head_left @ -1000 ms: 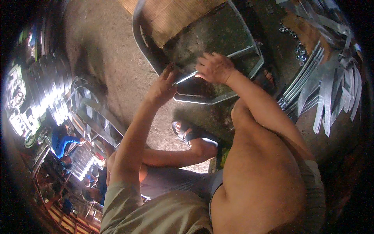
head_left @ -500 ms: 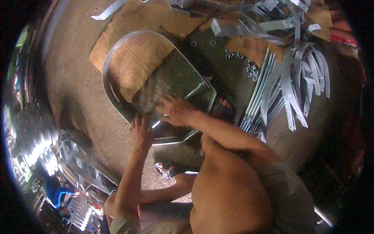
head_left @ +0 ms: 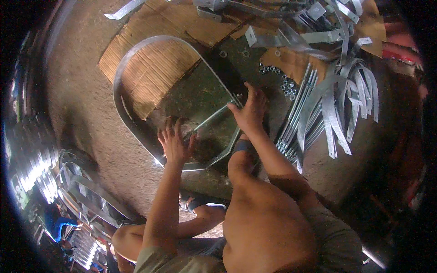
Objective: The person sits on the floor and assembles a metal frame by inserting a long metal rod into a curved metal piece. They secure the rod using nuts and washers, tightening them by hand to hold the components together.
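A bent flat-metal loop frame [head_left: 119,109] stands on the floor in front of me, rounded at the far end and angled at the near end. A thin metal rod [head_left: 210,119] crosses its inside. By the rod's left end, my left hand [head_left: 175,144] is open, fingers spread over the frame's near left side. At the opposite side my right hand [head_left: 251,111] is open, thumb beside the rod's right end and fingers stretched outside the frame. A small nut or bolt end [head_left: 239,96] shows at the frame's right side, near that thumb.
Cardboard [head_left: 145,77] lies partly within the loop. To the right are loose nuts [head_left: 287,86], a bundle of threaded rods [head_left: 298,107] and curved metal straps [head_left: 334,113]. Metal brackets [head_left: 300,36] pile up at the back. More metal frames [head_left: 91,186] lie at left; my sandaled foot [head_left: 195,204] is close.
My right hand has moved from the rod's left part across to its right end. My left hand has shifted slightly right and spread its fingers over the frame's near side.
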